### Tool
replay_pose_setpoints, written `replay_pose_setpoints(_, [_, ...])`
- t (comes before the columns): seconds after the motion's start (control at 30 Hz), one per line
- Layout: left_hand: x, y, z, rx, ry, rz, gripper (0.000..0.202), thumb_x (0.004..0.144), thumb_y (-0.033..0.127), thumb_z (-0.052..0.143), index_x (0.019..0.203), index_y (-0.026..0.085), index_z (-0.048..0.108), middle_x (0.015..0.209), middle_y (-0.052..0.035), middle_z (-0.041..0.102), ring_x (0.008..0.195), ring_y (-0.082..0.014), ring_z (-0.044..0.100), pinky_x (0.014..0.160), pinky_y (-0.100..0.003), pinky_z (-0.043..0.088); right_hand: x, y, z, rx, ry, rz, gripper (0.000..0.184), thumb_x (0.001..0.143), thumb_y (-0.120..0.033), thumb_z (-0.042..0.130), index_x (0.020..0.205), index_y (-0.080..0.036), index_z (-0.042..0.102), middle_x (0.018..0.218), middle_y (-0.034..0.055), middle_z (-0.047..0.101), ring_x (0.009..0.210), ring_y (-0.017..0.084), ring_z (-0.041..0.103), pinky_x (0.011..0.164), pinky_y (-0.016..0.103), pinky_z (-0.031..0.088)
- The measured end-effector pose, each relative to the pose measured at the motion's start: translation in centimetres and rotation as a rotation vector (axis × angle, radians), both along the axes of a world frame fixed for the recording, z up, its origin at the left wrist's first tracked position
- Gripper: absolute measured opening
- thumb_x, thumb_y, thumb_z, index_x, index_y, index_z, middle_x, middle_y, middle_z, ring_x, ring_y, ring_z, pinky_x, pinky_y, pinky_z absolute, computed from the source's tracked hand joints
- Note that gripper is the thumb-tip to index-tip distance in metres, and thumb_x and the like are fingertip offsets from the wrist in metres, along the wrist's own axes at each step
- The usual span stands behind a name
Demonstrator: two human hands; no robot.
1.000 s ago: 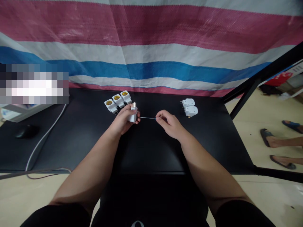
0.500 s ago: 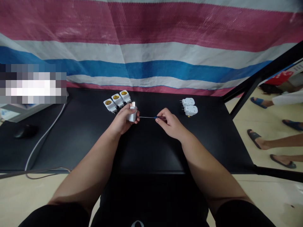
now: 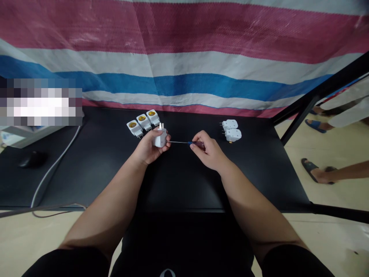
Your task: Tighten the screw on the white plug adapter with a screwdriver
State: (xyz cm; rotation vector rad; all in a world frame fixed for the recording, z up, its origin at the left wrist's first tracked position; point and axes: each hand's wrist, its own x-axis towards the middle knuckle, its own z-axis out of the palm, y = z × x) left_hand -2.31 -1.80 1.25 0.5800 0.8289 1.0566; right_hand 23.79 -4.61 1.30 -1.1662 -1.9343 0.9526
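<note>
The left hand (image 3: 148, 148) is closed around a white plug adapter (image 3: 160, 138), held just above the black counter (image 3: 178, 181) with its two metal prongs pointing up; the fingers cover most of the adapter's lower body, so its underside cannot be made out. The right hand (image 3: 209, 152) pinches the handle of a small screwdriver (image 3: 184, 142) between thumb and fingertips. Only a short blue and dark red stretch of the handle shows (the rest is buried in the hand), and the thin shaft runs leftward to the side of the adapter; whether the tip actually sits in a screw there is too small to tell.

Just behind the left hand lies a row of three white lamp-socket adapters (image 3: 143, 122) with yellowish openings facing up, side by side and touching. To the right, well apart from the hands, two more white adapters (image 3: 231, 130) lie together, prongs to the left.

At the far left a dark computer mouse (image 3: 31, 159) rests on the counter, hard to read against the black surface, near a white cable (image 3: 54, 163) that curves off the front edge. A striped tarpaulin (image 3: 184, 57) hangs behind. At the right edge another person's sandalled foot (image 3: 315, 173) stands on the floor, the leg cut off by the frame.
</note>
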Motion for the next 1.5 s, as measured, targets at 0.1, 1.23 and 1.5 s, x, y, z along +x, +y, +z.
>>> replay_pose_setpoints(0.1, [-0.3, 0.0, 0.0, -0.056, -0.047, -0.014, 0.026, 0.075, 0.032, 0.077, 0.092, 0.015, 0.068, 0.075, -0.0055, 0.070, 0.059, -0.0146, 0.069, 0.047, -0.019, 0.056, 0.0, -0.1, 0.1, 0.017, 0.001, -0.010, 0.020, 0.106, -0.046, 0.063, 0.108, -0.027, 0.057, 0.078, -0.0032, 0.059, 0.062, 0.014, 0.049, 0.062, 0.033, 0.037])
replay_pose_setpoints(1.23, [-0.5, 0.1, 0.3, -0.105, -0.153, -0.025, 0.027, 0.072, 0.033, 0.074, 0.091, 0.015, 0.068, 0.071, -0.0054, 0.069, 0.056, -0.0154, 0.069, 0.044, -0.019, 0.054, -0.2, 0.2, -0.3, -0.007, 0.066, -0.047, 0.026, 0.103, -0.049, 0.069, 0.105, -0.023, 0.071, 0.078, -0.0004, 0.067, 0.066, 0.015, 0.054, 0.066, 0.033, 0.043])
replay_pose_setpoints(1.5, [-0.2, 0.0, 0.0, -0.056, -0.093, -0.017, 0.030, 0.071, 0.035, 0.077, 0.092, 0.016, 0.065, 0.069, -0.0045, 0.068, 0.055, -0.0153, 0.068, 0.045, -0.020, 0.055, 0.1, 0.3, -0.2, -0.012, 0.067, -0.077, 0.026, 0.101, -0.049, 0.072, 0.103, -0.024, 0.075, 0.074, -0.0013, 0.062, 0.065, 0.015, 0.051, 0.065, 0.033, 0.042])
